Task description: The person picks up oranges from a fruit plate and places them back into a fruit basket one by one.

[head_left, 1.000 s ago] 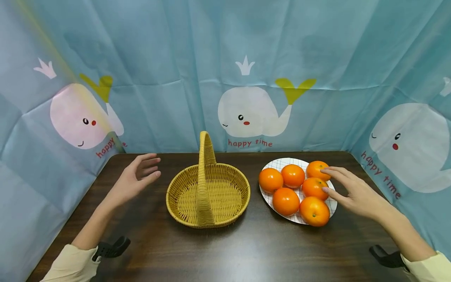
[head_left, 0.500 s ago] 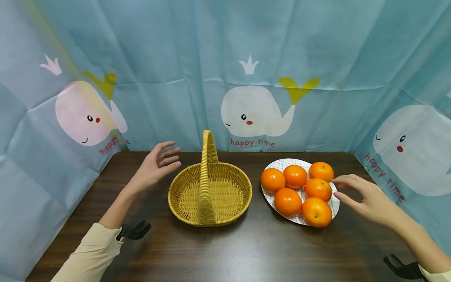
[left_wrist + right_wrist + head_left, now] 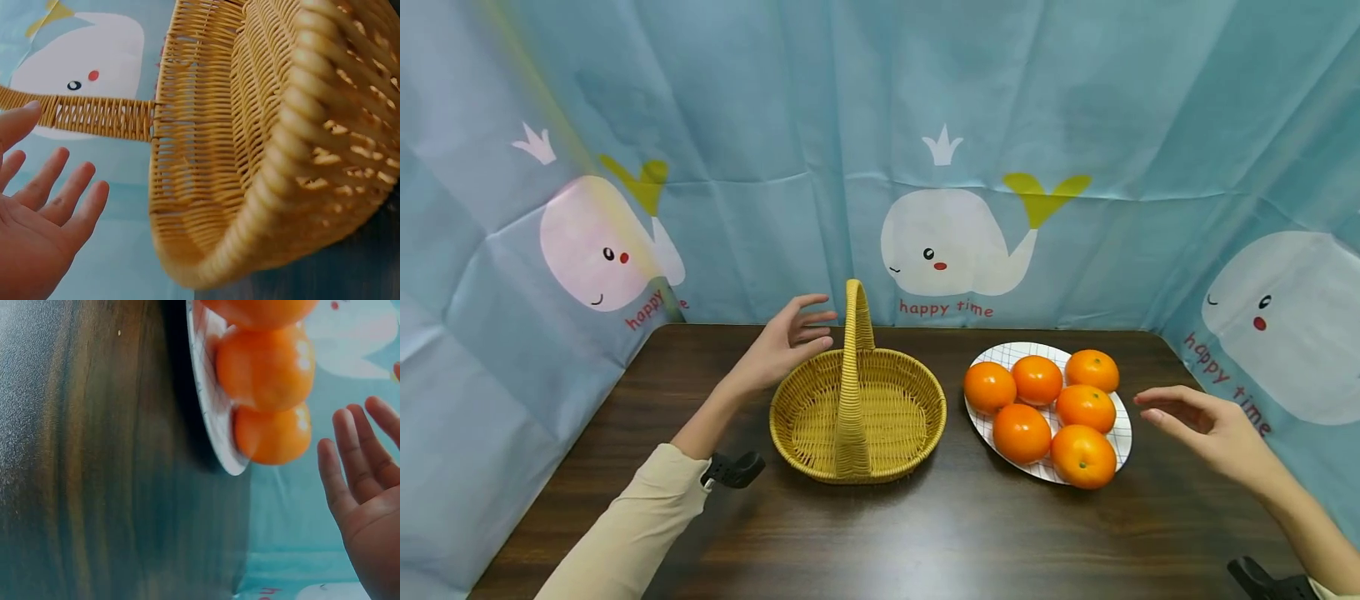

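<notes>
A yellow wicker basket (image 3: 895,417) with a tall arched handle (image 3: 852,375) stands mid-table with nothing in it. My left hand (image 3: 786,342) hovers over the basket's left rim, fingers spread loosely just left of the handle; the left wrist view has the hand (image 3: 44,219) apart from the wicker. Right of the basket, a white plate (image 3: 1123,429) with a grid pattern bears several oranges, one at the front right (image 3: 1083,457). Beyond the plate's right edge my right hand (image 3: 1213,429) hangs in the air with relaxed fingers, holding nothing; the right wrist view shows its palm (image 3: 375,512).
The dark wooden table (image 3: 895,542) has its far edge against a light blue curtain (image 3: 760,167) with printed whales. The curtain also closes in the left and right sides. Each wrist wears a black strap, such as the left strap (image 3: 733,471).
My left hand has moved right, from beside the basket to its handle. My right hand has drawn back rightward from the oranges. The basket and oranges keep their places on the table.
</notes>
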`<state>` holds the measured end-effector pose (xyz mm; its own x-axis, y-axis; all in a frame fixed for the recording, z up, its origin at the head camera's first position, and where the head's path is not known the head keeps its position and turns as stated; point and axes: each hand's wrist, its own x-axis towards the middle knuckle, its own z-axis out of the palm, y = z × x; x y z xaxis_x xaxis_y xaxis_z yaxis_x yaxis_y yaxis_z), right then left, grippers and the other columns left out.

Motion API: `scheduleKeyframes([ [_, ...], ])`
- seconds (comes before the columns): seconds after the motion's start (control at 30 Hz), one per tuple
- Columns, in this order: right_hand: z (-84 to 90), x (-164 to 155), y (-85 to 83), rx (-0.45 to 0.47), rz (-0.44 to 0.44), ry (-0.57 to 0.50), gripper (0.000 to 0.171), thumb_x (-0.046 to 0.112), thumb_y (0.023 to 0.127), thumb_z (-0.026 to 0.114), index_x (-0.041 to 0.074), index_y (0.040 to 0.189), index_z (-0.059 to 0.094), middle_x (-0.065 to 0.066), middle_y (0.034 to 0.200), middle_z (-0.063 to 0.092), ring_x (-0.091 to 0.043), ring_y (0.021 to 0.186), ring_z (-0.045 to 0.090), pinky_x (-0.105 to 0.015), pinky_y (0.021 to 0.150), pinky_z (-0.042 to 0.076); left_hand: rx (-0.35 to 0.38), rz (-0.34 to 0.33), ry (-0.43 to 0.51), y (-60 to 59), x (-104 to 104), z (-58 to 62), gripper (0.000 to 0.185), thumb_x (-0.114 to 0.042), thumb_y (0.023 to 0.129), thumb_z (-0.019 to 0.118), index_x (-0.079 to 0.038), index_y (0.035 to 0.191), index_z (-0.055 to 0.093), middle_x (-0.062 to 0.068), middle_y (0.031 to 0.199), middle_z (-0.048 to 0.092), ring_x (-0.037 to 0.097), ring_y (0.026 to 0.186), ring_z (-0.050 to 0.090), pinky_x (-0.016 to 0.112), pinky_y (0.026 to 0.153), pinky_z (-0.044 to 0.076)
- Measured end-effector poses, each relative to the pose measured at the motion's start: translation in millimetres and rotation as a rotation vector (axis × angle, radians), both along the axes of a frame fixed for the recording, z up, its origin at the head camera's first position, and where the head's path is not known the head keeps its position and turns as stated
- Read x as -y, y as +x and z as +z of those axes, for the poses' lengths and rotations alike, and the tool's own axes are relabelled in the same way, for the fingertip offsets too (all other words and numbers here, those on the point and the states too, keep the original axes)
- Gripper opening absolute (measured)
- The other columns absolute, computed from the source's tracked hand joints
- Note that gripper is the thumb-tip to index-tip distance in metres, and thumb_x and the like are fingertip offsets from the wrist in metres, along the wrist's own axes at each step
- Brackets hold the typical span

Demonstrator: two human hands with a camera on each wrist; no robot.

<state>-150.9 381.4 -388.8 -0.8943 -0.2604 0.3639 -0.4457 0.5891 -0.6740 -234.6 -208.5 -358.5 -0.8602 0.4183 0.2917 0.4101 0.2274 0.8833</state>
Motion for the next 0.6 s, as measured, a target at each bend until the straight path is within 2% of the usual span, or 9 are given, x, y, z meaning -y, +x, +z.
scheduleKeyframes([
  [0.13,-5.6,-7,-6.0,0.026,-0.018,-0.037,0.024,-0.007,0.096,0.064,-0.001,0.120,0.069,0.001,0.111,0.072,-0.008,0.093,0.068,-0.018,0.074,0.056,-0.025,0.013,-0.006,-4.5,-10,3.2,0.056,-0.005,0.103,0.061,-0.005,0.153,0.036,0.023,0.145,0.050,0.041,0.129,0.052,0.049,0.102,0.047],
  [0.33,-15.7,-18,-20.1,0.062,-0.071,-0.046,0.033,0.000,0.098,0.066,-0.003,0.130,0.062,0.011,0.117,0.068,-0.001,0.100,0.065,-0.012,0.079,0.052,-0.054,0.059,-0.004,-12.3,-16,2.3,0.051,-0.003,0.103,0.060,-0.006,0.151,0.042,0.018,0.140,0.055,0.036,0.125,0.057,0.050,0.099,0.050],
  [0.47,-23.1,-21,-33.4,0.098,-0.074,-0.079,0.038,0.004,0.098,0.067,-0.002,0.135,0.058,0.015,0.121,0.065,0.000,0.103,0.065,-0.013,0.081,0.052,-0.043,0.055,0.015,-16.2,-19,3.6,0.051,-0.005,0.103,0.061,-0.010,0.151,0.044,0.018,0.140,0.055,0.036,0.122,0.059,0.048,0.099,0.050],
  [0.6,-27.7,-21,-46.0,0.131,-0.056,-0.093,0.045,0.005,0.099,0.067,0.003,0.142,0.053,0.012,0.129,0.059,0.001,0.110,0.061,-0.012,0.083,0.050,-0.038,0.034,0.005,-19.6,-23,5.4,0.050,-0.007,0.103,0.061,-0.013,0.151,0.045,0.018,0.140,0.055,0.035,0.121,0.060,0.048,0.099,0.051],
])
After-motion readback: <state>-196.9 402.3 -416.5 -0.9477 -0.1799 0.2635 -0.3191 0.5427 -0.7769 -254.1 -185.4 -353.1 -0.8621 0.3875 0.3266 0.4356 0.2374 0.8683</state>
